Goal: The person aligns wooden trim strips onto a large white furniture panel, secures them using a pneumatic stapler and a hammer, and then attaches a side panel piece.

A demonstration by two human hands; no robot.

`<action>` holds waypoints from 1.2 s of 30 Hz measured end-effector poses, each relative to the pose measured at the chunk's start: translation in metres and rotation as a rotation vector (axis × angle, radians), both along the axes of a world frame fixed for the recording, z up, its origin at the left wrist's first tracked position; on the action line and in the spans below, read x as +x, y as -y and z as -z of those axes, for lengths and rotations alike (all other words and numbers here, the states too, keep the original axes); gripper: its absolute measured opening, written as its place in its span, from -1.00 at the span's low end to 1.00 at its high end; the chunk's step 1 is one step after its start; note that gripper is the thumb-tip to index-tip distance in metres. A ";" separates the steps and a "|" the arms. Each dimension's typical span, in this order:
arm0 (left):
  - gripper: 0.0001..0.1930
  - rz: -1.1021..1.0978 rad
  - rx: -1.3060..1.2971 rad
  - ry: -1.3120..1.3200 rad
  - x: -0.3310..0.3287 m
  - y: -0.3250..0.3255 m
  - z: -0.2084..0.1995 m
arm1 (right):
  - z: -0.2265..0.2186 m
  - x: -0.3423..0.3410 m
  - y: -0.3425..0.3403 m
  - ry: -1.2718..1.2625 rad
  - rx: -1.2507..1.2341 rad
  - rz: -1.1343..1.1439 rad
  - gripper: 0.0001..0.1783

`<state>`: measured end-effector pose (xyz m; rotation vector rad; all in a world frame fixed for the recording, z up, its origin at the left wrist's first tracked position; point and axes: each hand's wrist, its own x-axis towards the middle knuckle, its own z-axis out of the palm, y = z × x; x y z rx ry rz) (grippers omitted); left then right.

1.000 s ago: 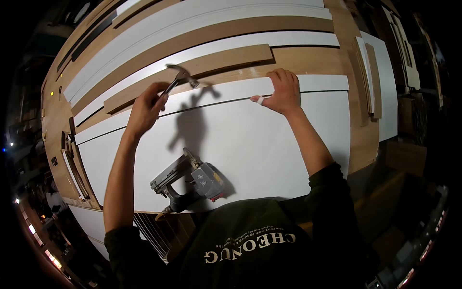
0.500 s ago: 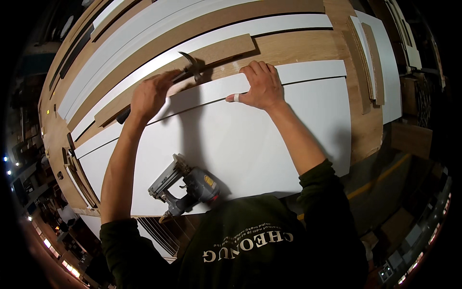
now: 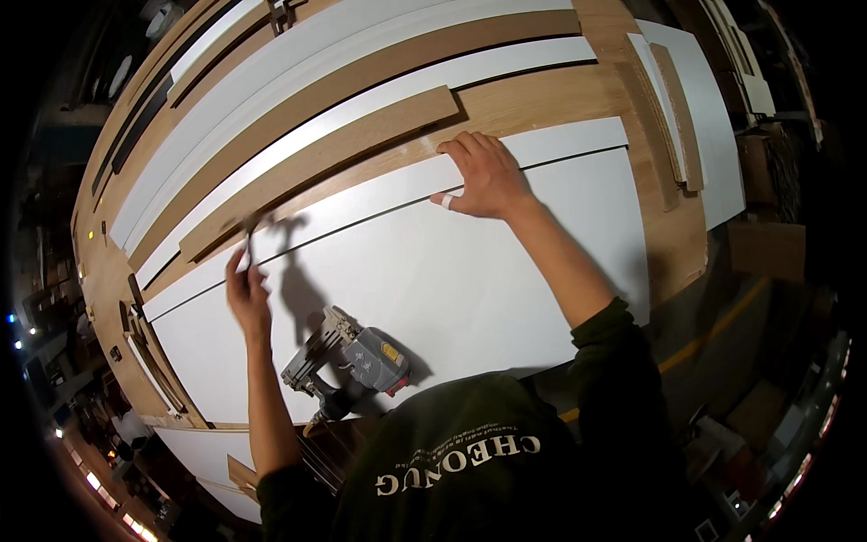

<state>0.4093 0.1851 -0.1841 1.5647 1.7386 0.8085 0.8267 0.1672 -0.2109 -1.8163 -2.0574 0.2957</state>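
While the left hand has a kinda blurry claw hammer gripped over the white strip, long axis running head-first away from the body, the right hand sits splayed across it.

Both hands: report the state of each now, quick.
Left hand: closed, holding the claw hammer, which is blurred.
Right hand: open, spread over the narrow white strip, holding no tool.

A hammer, blurred, raised near one long white strip, lying flat, wide white panel beside it.
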 end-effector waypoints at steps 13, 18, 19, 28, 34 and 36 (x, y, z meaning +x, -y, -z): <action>-0.56 -0.072 0.184 -0.569 -0.096 0.138 -0.016 | 0.007 0.006 -0.007 0.061 -0.040 -0.066 -0.28; -0.61 0.064 0.095 -0.381 -0.014 0.177 -0.018 | 0.001 0.005 -0.008 0.043 -0.063 -0.067 -0.29; -0.61 0.087 0.078 -0.362 -0.008 0.183 -0.014 | -0.001 0.005 -0.006 0.022 -0.064 -0.074 -0.29; -0.61 0.032 0.023 -0.346 -0.019 0.228 -0.013 | 0.002 0.062 -0.001 0.091 -0.056 -0.148 -0.29; -0.64 0.034 0.029 -0.345 -0.011 0.215 -0.016 | 0.007 0.060 -0.002 0.127 -0.051 -0.172 -0.31; -0.64 0.030 0.033 -0.333 -0.010 0.208 -0.017 | 0.008 0.059 -0.002 0.118 -0.024 -0.185 -0.32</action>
